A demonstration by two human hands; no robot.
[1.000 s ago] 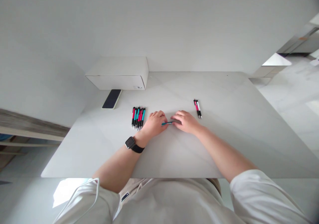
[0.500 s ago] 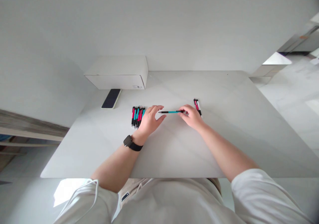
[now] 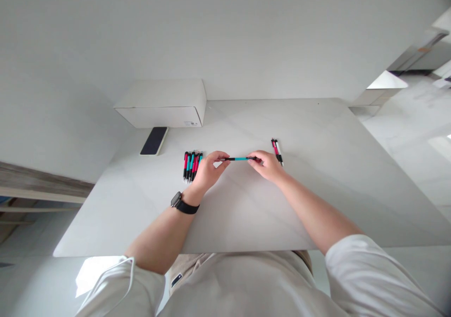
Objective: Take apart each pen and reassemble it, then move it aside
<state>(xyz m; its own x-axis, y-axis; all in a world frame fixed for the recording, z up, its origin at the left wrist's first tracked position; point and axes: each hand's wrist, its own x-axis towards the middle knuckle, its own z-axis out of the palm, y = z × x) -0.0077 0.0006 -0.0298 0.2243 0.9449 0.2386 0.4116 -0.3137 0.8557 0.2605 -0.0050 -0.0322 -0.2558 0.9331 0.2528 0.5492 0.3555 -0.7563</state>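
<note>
A teal and black pen (image 3: 241,158) is held level between my two hands over the table. My left hand (image 3: 210,167) pinches its tip end between thumb and fingers. At the other end, my right hand (image 3: 267,164) grips the clip end, which the fingers partly hide. Just left of my left hand, several red and teal pens (image 3: 190,166) lie side by side in a row, tips toward me. Beyond my right hand lie a red and black pen (image 3: 275,148) and a white and black pen (image 3: 278,149), close together.
The white marbled table (image 3: 243,218) has a white box (image 3: 158,116) at its back left against the wall. A dark-screened phone (image 3: 154,141) lies in front of the box. A black watch (image 3: 183,204) is on my left wrist.
My left hand has closed from open onto the tip end of the teal pen. My right hand keeps its hold on the clip end. The view has shifted slightly.
</note>
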